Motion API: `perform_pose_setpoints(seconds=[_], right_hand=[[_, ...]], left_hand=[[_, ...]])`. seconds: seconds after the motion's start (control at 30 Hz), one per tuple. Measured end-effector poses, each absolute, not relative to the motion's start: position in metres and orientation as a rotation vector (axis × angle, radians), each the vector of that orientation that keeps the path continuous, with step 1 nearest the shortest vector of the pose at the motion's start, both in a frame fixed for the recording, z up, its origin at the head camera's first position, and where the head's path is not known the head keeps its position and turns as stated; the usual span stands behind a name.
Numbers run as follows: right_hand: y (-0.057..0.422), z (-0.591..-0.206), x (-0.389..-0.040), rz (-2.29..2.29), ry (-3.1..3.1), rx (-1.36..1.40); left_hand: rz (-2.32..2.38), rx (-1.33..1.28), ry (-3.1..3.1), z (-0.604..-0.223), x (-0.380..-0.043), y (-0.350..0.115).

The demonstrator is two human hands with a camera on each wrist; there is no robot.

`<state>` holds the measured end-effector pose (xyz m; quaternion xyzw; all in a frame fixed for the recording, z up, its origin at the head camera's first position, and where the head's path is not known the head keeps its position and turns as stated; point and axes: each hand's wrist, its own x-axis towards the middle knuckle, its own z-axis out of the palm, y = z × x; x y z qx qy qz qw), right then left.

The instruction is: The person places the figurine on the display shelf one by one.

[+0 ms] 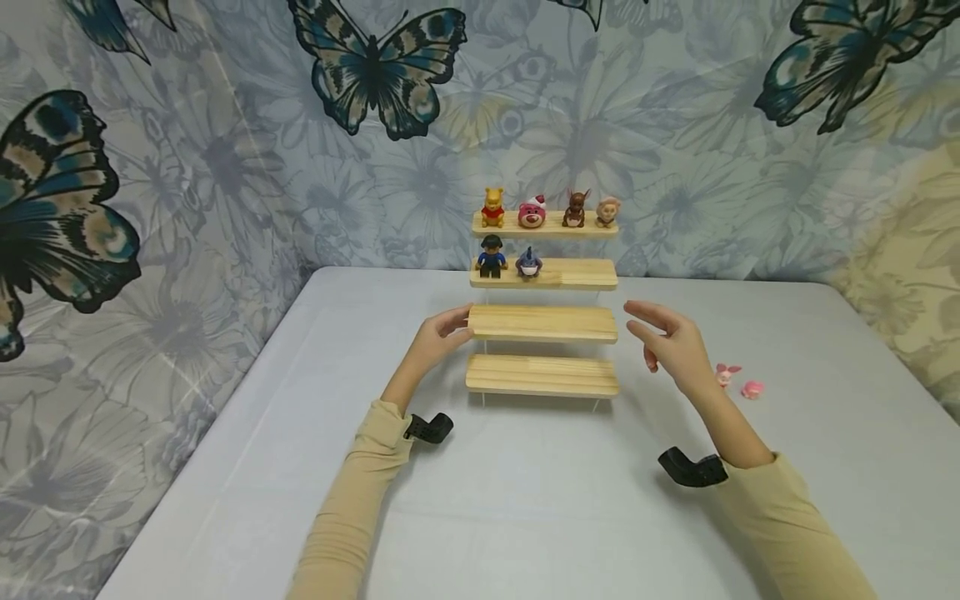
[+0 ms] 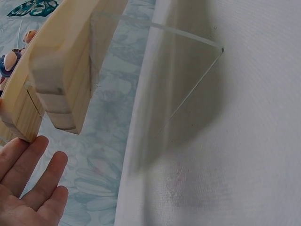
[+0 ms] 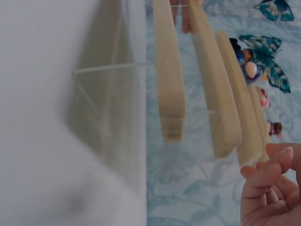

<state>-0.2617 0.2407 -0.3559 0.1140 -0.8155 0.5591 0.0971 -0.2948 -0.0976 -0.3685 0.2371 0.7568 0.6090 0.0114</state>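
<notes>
A tiered display stand has light wooden boards on clear supports. My left hand is at the left end of the third board down; its fingertips touch the board's end, extended rather than wrapped round it. My right hand hovers just off the right end of that board, fingers loosely bent and holding nothing. On the top board sit a yellow bear figurine, a pink bear in a Santa hat, a brown long-eared figurine and a peach-coloured one.
The second board carries a blue-clothed figure and a blue-grey donkey figurine. Beyond my right wrist, a pink piglet figurine and a small pink figurine lie on the white table. Butterfly-patterned cloth hangs behind.
</notes>
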Motion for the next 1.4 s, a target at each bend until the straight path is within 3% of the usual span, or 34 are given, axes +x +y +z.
perform_pose_setpoints(seconds=[0.37,0.67,0.9,1.4], right_hand=[[0.303,-0.407,-0.271,1.64,-2.466,0.168],[0.337,-0.421,-0.258,1.807,-2.318,0.085],[0.324,-0.389,-0.237,2.004,-2.169,0.083],[0.339,-0.39,-0.235,2.009,-2.179,-0.033]], left_hand=[[1.884,0.718,2.381,-0.37,-0.294,-0.097],[1.875,0.685,2.381,-0.371,-0.294,-0.097],[1.937,0.628,2.357,-0.399,-0.315,-0.1],[1.913,0.632,2.327,-0.373,-0.297,-0.097]])
